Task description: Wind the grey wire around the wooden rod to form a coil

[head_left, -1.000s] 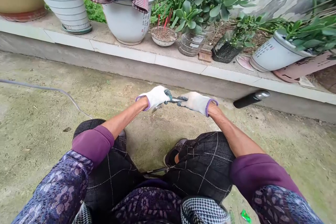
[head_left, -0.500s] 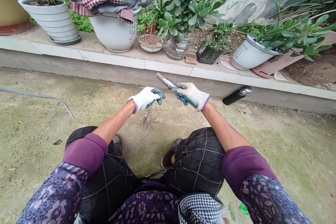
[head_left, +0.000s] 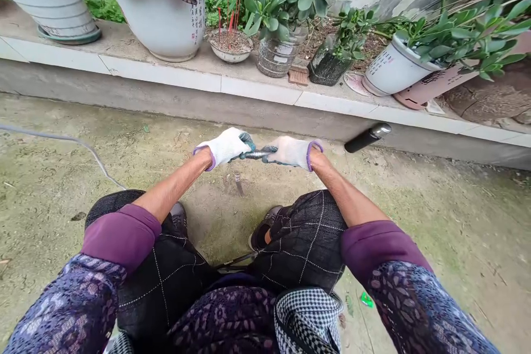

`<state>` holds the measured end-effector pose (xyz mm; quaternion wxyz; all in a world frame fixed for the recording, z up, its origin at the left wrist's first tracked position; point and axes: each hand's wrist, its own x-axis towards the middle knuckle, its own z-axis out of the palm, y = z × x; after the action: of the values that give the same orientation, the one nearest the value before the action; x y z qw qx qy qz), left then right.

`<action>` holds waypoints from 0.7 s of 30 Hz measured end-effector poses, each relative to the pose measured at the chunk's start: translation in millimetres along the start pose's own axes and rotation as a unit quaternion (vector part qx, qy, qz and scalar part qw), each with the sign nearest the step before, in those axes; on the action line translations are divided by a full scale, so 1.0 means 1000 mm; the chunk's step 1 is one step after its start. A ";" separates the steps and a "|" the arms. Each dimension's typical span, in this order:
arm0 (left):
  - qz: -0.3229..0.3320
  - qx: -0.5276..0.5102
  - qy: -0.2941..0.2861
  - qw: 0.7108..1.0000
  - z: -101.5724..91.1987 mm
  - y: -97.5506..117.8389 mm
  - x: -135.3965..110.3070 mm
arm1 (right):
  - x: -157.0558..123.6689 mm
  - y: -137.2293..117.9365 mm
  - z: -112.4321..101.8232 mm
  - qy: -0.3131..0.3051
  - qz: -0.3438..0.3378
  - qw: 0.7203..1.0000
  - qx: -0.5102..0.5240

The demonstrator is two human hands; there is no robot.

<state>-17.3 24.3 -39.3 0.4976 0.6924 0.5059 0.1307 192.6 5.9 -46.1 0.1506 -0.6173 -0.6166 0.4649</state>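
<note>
Both my hands wear white gloves with dark green palms and are held out over my knees. My left hand and my right hand are both closed round a short grey metal rod, one at each end, and the rod lies level between them. A small dark piece lies on the concrete ground below the hands. I sit low, with my shoes on the ground beneath.
A black cylinder with a silver end lies by the raised ledge. Several potted plants stand on the ledge, among them a large white pot draped with checked cloth. A grey hose crosses the ground at left.
The right hand had lifted the rod up and tilted; it is now level again with both hands gripping it. A small piece dropped to the ground. The view has tilted down.
</note>
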 end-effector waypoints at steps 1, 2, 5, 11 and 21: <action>0.002 -0.012 0.002 1.000 0.001 -0.001 0.000 | 0.004 0.001 -0.001 0.009 -0.004 1.000 -0.016; 0.004 -0.030 0.006 1.000 0.001 -0.002 0.000 | 0.007 0.001 -0.002 0.020 -0.014 0.998 -0.050; 0.017 -0.087 0.006 0.996 -0.002 -0.007 0.003 | 0.016 0.001 -0.009 0.070 -0.056 0.973 -0.212; 0.049 -0.151 0.002 0.987 -0.008 -0.014 0.010 | 0.017 -0.006 -0.015 0.142 -0.077 0.972 -0.170; 0.029 -0.070 0.030 0.997 -0.019 -0.013 0.007 | -0.017 -0.019 -0.013 -0.088 -0.078 0.981 0.156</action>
<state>-35.4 40.5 -43.3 0.5258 0.6658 0.4898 0.2009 194.0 -0.2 -18.4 0.2258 -0.4926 -0.5939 0.5946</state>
